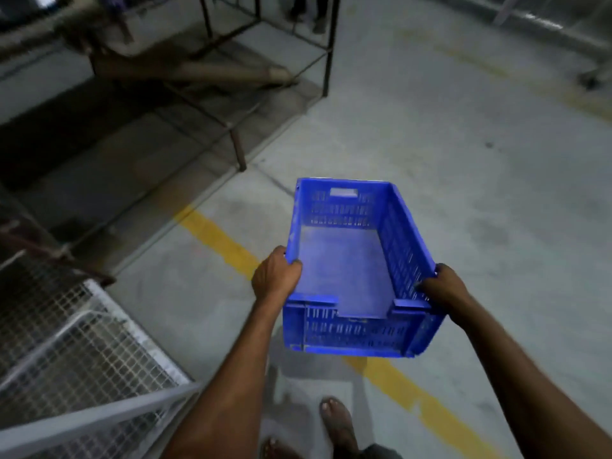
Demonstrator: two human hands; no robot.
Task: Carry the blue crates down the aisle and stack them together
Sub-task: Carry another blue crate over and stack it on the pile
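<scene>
You are holding one blue crate (359,270) out in front of you, above the floor (463,167), and it is the only crate in view. Two hands are on it: your left hand (276,274) is closed over the left long rim near the close corner, fingers curled inside the wall, and your right hand (442,286) grips the right long rim near its close corner, fingers wrapped over the edge. The crate is empty, with a plain bottom, slotted walls and one handle cutout showing in the far end wall; the near end wall has a lowered notch in its middle. It points away from you and is tipped slightly, the right side a little lower. Below it one yellow line (225,243) runs across the concrete floor from the left far side to the near right, passing under the crate. Two feet show at the near edge, the right foot (337,422) forward, the other only partly in view. To the near left stands one wire-mesh cage (66,342). Far left is one dark metal rack (265,44) with brown rolls (198,71) lying under it; the count of rolls is too blurred to tell.
</scene>
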